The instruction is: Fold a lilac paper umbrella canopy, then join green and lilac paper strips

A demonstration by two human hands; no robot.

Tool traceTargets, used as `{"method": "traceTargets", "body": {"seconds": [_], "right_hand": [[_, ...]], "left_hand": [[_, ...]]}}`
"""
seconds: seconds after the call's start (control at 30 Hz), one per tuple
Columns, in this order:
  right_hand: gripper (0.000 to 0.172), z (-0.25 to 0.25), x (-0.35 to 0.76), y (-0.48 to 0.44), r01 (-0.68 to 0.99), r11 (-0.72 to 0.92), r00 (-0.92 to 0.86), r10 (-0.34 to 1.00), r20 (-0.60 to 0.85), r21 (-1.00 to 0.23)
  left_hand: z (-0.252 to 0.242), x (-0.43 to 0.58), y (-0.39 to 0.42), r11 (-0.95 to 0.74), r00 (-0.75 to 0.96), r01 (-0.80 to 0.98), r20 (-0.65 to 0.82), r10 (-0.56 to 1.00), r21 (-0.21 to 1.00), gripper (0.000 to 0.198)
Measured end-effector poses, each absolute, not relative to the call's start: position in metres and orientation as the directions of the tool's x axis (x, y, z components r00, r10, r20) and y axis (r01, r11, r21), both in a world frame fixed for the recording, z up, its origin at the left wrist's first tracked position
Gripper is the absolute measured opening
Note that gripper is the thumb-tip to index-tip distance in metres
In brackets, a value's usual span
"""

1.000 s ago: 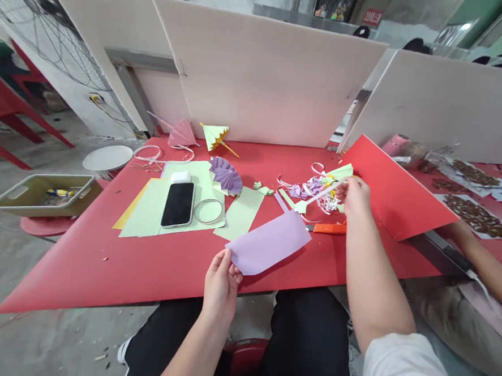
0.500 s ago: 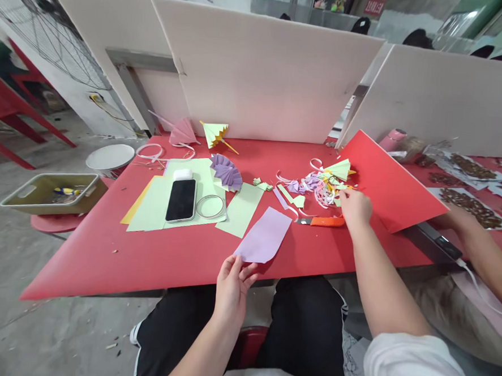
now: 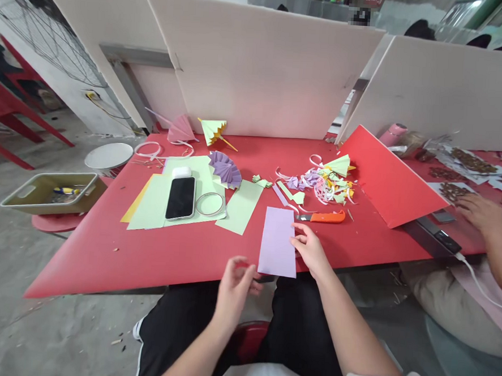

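A purple sheet of paper [image 3: 277,243] hangs over the table's front edge, upright from my viewpoint. My right hand [image 3: 312,253] pinches its right edge between thumb and fingers. Just left of its lower corner is my left hand [image 3: 237,283], fingers loosely bent and apart, holding nothing. Beyond the paper lies an orange utility knife [image 3: 328,216], beside a pile of pale green, purple, yellow and pink paper scraps [image 3: 321,184]. A single pale green sheet [image 3: 240,207] rests to the left of the purple one.
On the left, a phone [image 3: 181,198] and a ring-shaped roll [image 3: 210,204] lie on stacked green sheets. Behind are a purple pleated paper fan [image 3: 225,170] and small paper umbrellas [image 3: 214,132]. A tilted red board [image 3: 394,177] stands right, near a co-worker's hand [image 3: 473,211].
My right hand has come from the scrap pile to the purple sheet and grips its edge. My left hand has let go of it. The sheet has turned straighter and shifted right.
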State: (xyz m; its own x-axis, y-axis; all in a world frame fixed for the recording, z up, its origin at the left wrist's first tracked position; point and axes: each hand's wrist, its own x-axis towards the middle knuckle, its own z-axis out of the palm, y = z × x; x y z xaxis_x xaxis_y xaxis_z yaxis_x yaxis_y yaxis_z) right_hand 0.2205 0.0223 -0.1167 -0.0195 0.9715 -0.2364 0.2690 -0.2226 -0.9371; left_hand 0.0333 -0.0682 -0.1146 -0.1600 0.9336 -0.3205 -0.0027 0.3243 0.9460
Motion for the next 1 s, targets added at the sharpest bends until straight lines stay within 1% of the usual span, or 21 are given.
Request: {"method": "traceTargets", "body": {"seconds": [0.03, 0.1, 0.17, 0.23, 0.37, 0.43, 0.47, 0.5, 0.53, 0.6, 0.7, 0.77, 0.87, 0.93, 1.0], "right_hand": [[0.043, -0.117, 0.225, 0.022, 0.284, -0.213, -0.028, 0.973, -0.230, -0.935], [0.039, -0.118, 0.233, 0.020, 0.323, -0.190, -0.053, 0.974, -0.218, -0.927], [0.035, -0.118, 0.239, 0.018, 0.363, -0.165, -0.082, 0.975, -0.208, -0.917], [0.032, -0.117, 0.244, 0.016, 0.396, -0.145, -0.092, 0.976, -0.197, -0.907], [0.024, -0.109, 0.254, 0.014, 0.430, -0.101, -0.094, 0.983, -0.156, -0.897], [0.022, -0.105, 0.262, 0.013, 0.433, -0.076, -0.077, 0.990, -0.121, -0.898], [0.021, -0.104, 0.266, 0.013, 0.432, -0.069, -0.057, 0.993, -0.104, -0.899], [0.022, -0.104, 0.270, 0.013, 0.430, -0.068, -0.033, 0.995, -0.091, -0.900], [0.023, -0.105, 0.275, 0.013, 0.426, -0.072, -0.009, 0.996, -0.084, -0.902], [0.026, -0.110, 0.281, 0.014, 0.411, -0.089, 0.036, 0.996, -0.082, -0.907], [0.028, -0.117, 0.283, 0.015, 0.387, -0.106, 0.056, 0.994, -0.091, -0.916], [0.027, -0.121, 0.278, 0.016, 0.381, -0.107, 0.028, 0.994, -0.104, -0.918], [0.026, -0.123, 0.263, 0.020, 0.395, -0.100, -0.044, 0.991, -0.128, -0.913], [0.026, -0.124, 0.252, 0.024, 0.422, -0.087, -0.089, 0.987, -0.137, -0.902], [0.025, -0.124, 0.241, 0.028, 0.460, -0.064, -0.123, 0.983, -0.135, -0.886]], "left_hand": [[-0.115, 0.019, -0.059, 0.273, -0.182, 0.096, -0.253, 0.950, 0.957, 0.035], [-0.117, -0.007, -0.037, 0.167, -0.180, 0.300, -0.116, 0.977, 0.939, 0.037], [-0.120, -0.025, -0.017, 0.046, -0.101, 0.460, 0.001, 0.995, 0.887, 0.045], [-0.124, -0.031, -0.007, -0.113, 0.054, 0.636, 0.102, 0.993, 0.763, 0.051], [-0.132, -0.023, -0.025, -0.244, 0.190, 0.746, 0.153, 0.970, 0.619, 0.055], [-0.133, -0.017, -0.042, -0.356, 0.286, 0.859, 0.231, 0.930, 0.369, 0.055], [-0.133, -0.015, -0.049, -0.400, 0.326, 0.868, 0.269, 0.906, 0.294, 0.053], [-0.132, -0.014, -0.055, -0.442, 0.360, 0.862, 0.314, 0.878, 0.249, 0.048], [-0.132, -0.013, -0.060, -0.480, 0.383, 0.844, 0.359, 0.851, 0.239, 0.040], [-0.132, -0.013, -0.065, -0.536, 0.397, 0.801, 0.433, 0.809, 0.267, 0.028], [-0.130, -0.015, -0.065, -0.529, 0.331, 0.782, 0.499, 0.801, 0.329, 0.022], [-0.125, -0.019, -0.062, -0.467, 0.215, 0.797, 0.542, 0.812, 0.384, 0.020], [-0.109, -0.023, -0.055, -0.322, -0.035, 0.820, 0.603, 0.797, 0.473, 0.019], [-0.098, -0.023, -0.049, -0.228, -0.238, 0.794, 0.634, 0.736, 0.563, 0.017], [-0.091, -0.020, -0.046, -0.197, -0.357, 0.775, 0.673, 0.648, 0.600, 0.016]]}}
